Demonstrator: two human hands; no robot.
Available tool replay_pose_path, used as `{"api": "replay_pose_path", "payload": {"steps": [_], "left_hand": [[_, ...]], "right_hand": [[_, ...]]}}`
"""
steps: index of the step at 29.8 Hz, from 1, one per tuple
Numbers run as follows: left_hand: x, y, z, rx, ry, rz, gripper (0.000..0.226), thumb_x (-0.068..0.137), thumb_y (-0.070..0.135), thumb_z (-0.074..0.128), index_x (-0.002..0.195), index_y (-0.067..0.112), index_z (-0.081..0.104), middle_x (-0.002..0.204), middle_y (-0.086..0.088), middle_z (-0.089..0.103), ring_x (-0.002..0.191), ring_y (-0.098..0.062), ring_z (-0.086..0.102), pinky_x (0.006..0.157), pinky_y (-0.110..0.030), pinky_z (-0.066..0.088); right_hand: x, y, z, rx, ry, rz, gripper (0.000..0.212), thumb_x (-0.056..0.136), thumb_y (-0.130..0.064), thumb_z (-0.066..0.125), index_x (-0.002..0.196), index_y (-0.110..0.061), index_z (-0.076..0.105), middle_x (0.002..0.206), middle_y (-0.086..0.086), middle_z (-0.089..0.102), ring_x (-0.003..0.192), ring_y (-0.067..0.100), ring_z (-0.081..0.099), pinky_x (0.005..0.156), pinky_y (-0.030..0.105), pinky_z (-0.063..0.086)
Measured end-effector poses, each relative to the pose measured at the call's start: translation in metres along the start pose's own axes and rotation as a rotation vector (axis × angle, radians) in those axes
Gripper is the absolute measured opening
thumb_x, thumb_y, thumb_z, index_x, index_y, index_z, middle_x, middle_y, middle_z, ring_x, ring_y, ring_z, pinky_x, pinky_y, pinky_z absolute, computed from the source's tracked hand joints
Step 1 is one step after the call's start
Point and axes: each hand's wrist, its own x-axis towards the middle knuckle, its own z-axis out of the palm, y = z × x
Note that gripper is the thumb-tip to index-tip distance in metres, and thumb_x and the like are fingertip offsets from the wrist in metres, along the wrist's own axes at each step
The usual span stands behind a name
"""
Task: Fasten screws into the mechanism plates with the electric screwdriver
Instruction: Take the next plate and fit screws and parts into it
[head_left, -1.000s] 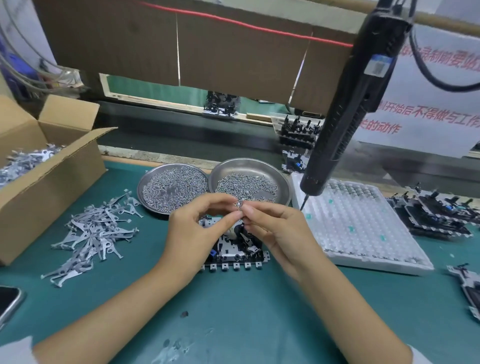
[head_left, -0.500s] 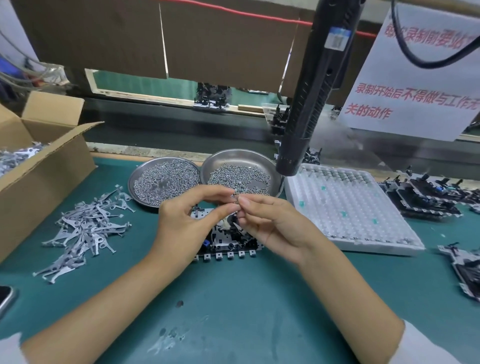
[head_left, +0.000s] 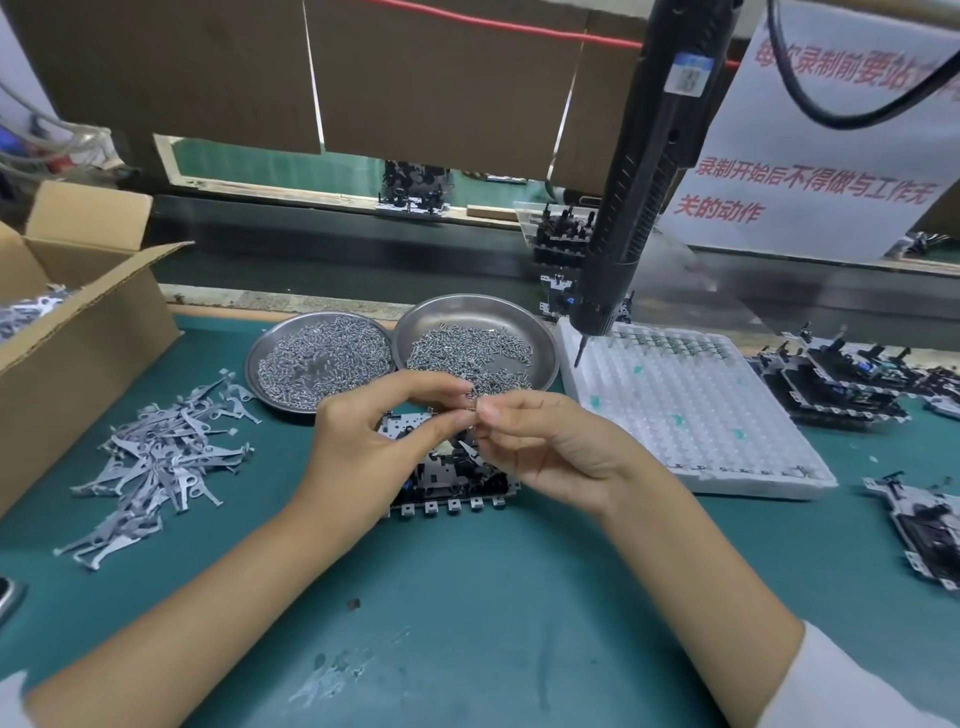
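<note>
Near the middle of the green bench mat (head_left: 467, 597), a mechanism plate (head_left: 449, 475) is seen lying flat, its long axis running left to right and its row of small metal tabs facing the person. Just above it, the left hand (head_left: 363, 452) and the right hand (head_left: 550, 447) are held with fingertips together; something small and metallic, probably a screw (head_left: 471, 399), is pinched between thumb and forefinger of both, though it is too small to tell for certain. The other fingers of the right hand are loosely curled.

Behind the hands, two round metal dishes are set side by side, touching: the left dish (head_left: 262, 345) and the right dish (head_left: 540, 338), both heaped with screws. The electric screwdriver (head_left: 639, 192) is hung over the bench unheld, its long axis tilted and its bit pointed down and slightly left over the edge of a white foam tray (head_left: 727, 441). A blue-and-white label with a square code is carried on its body; nothing on it can be read. On a white sign (head_left: 831, 171) behind it, red Chinese characters are printed.
</note>
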Motion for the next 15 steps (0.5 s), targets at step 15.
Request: {"api": "replay_pose_path", "payload": {"steps": [15], "left_hand": [[-0.004,0.003,0.003,-0.032,0.001,-0.081,0.015,0.08,0.023,0.069,0.093,0.03,0.072,0.089,0.006,0.07,0.086,-0.007,0.064,0.079,-0.014,0.046]], "right_hand": [[-0.025,-0.034,-0.021,-0.414,-0.068,-0.011,0.017,0.069,-0.019,0.075,0.086,-0.018,0.074,0.081,0.003,0.071,0.075,0.011,0.066,0.074,0.02,0.053]]}}
